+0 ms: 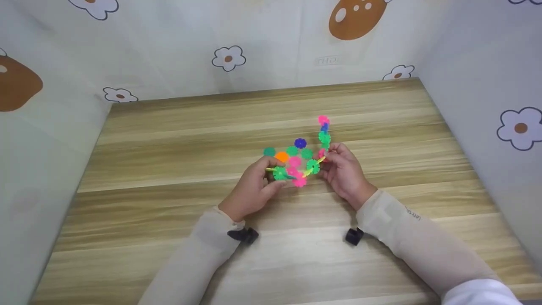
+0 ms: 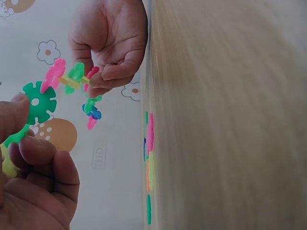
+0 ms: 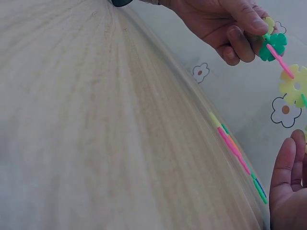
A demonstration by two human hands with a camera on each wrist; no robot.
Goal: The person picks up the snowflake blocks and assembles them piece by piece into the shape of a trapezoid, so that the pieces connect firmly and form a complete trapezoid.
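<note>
Left hand (image 1: 254,186) has its thumb and fingers clamped near one end of a multicoloured chain of notched plastic discs (image 1: 316,165). From there the chain's long axis runs rightward, dipping toward the person, then bends at the right hand and points away to the patterned back wall (image 1: 169,55), ending in pink. Head cam puts loose blue (image 1: 300,143), orange (image 1: 281,156), pink (image 1: 295,161) and green discs (image 1: 269,151) right behind it, but the left wrist cam shows they're flat on the wood-grain counter (image 1: 169,152), chain up in the air, plus a yellow disc (image 2: 152,170) I can't spot from above. Right hand (image 1: 345,178): thumb and finger pinching the chain at the bend.
</note>
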